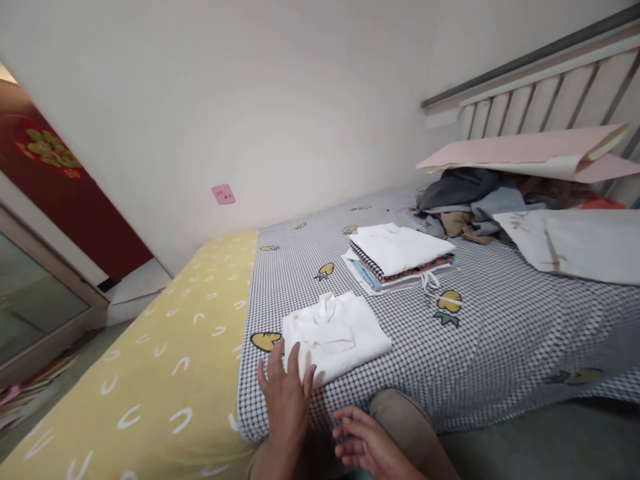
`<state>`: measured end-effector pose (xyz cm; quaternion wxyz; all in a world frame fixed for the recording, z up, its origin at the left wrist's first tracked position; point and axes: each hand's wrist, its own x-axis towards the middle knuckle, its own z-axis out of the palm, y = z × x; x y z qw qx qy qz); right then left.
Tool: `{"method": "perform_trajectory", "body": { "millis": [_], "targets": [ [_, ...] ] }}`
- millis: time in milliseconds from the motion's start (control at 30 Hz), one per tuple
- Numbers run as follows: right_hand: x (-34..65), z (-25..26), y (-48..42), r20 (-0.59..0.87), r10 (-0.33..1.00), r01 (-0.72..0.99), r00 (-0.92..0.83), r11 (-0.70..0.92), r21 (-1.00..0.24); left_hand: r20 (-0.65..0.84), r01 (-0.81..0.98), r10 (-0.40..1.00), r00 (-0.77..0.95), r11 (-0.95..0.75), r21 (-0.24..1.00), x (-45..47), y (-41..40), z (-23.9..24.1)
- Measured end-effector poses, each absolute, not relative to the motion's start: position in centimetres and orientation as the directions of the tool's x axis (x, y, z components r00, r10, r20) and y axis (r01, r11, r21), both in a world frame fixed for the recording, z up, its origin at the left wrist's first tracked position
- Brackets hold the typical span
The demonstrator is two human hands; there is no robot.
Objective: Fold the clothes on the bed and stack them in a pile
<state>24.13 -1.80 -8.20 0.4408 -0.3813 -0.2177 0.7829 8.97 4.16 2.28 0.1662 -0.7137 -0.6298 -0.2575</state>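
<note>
A folded white garment (pixel 345 333) lies flat near the bed's front edge, a loose strap-like loop of cloth on its top. My left hand (pixel 286 393) is at its near left corner, fingers spread; whether the fingertips touch the cloth I cannot tell. Lower down, my right hand (pixel 367 443) hovers in front of the bed edge by my knee, palm turned inward and fingers loosely curled apart, holding nothing. Behind the garment stands a stack of folded clothes (pixel 405 250), white on top, with checked, red-patterned and light blue layers below and white strings hanging out.
The bed has a checked sheet (pixel 310 253) with pineapple prints and a yellow sheet (pixel 195 333) on the left. Back right, a heap of dark clothes (pixel 460 200) lies beneath a pink board (pixel 520 150), near a white sheet-like piece (pixel 590 243). A pink note (pixel 223 194) is on the wall.
</note>
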Motion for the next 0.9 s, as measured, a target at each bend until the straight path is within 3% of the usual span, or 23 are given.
{"method": "perform_trajectory", "body": {
  "millis": [133,367,433,567,733,900],
  "targets": [
    [23.8,-8.2,-1.1,-0.414,0.845,-0.508,-0.340,-0.535,-0.675,0.619,0.958,0.762,0.190,-0.283,0.055,12.5,6.7,4.9],
    [23.2,-9.6,-0.2,-0.430,0.820,-0.443,-0.377,-0.567,-0.694,0.330,0.902,0.881,0.338,-0.403,0.153,15.9,10.4,5.7],
    [23.0,-9.8,-0.1,-0.433,0.815,-0.436,-0.386,-0.575,-0.692,0.397,0.906,0.884,0.248,-0.356,0.227,15.3,10.8,6.3],
    [22.8,-9.5,-0.3,-0.442,0.820,-0.437,-0.363,-0.569,-0.696,0.549,0.820,0.824,-0.141,-0.214,0.530,12.9,11.0,8.3],
    [22.9,-8.9,-0.6,-0.470,0.821,-0.427,-0.325,-0.571,-0.701,0.478,0.720,0.827,-0.297,-0.134,0.681,9.4,9.5,8.7],
    [22.8,-9.7,-0.5,-0.471,0.826,-0.408,-0.310,-0.563,-0.719,0.313,0.560,0.877,-0.363,-0.063,0.826,7.3,7.1,7.2]
  ]
}}
